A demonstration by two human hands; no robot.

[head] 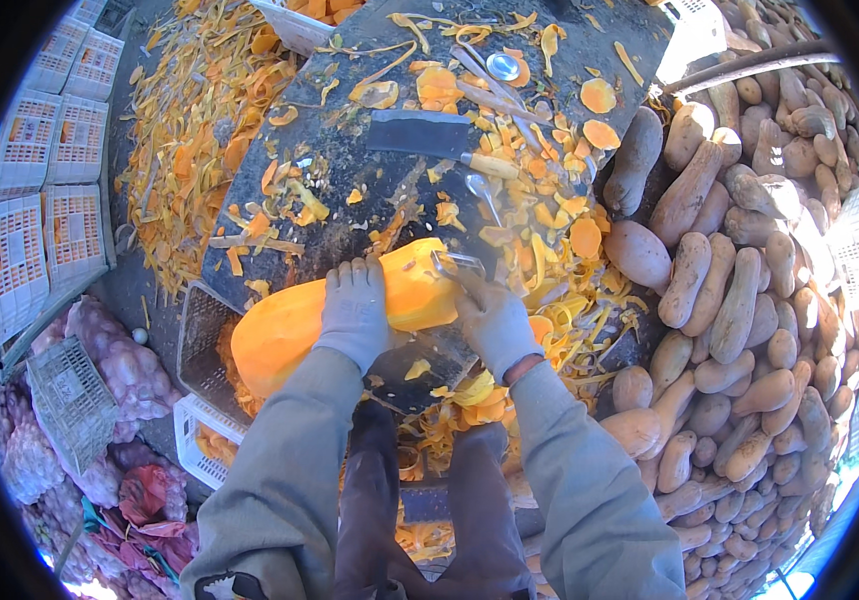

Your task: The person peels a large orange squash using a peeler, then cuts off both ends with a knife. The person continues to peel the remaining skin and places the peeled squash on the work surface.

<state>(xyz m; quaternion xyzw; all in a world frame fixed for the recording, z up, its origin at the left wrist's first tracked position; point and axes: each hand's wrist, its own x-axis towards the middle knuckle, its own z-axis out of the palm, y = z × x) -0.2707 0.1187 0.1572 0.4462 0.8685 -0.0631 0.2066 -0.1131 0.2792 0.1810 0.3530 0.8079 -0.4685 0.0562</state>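
Note:
A large peeled orange squash (279,328) lies slantwise across the near edge of the dark work surface (339,195). My left hand (357,307), in a pale work glove, presses on the middle of it from above. In my gloved right hand (498,321) is a peeler (459,264) with a metal frame, its head against the squash's right end. Faceted strokes mark that end. Beyond the squash lie a cleaver (418,133) with a wooden handle and a metal spoon (483,196). Peel scraps surround them.
A dark crate (204,352) and a white crate (201,442) stand at left of my legs. Unpeeled squashes (744,300) are heaped on the right. Peel (189,180) piles up at far left, near stacked white crates (47,225). Filled mesh sacks (114,360) lie lower left.

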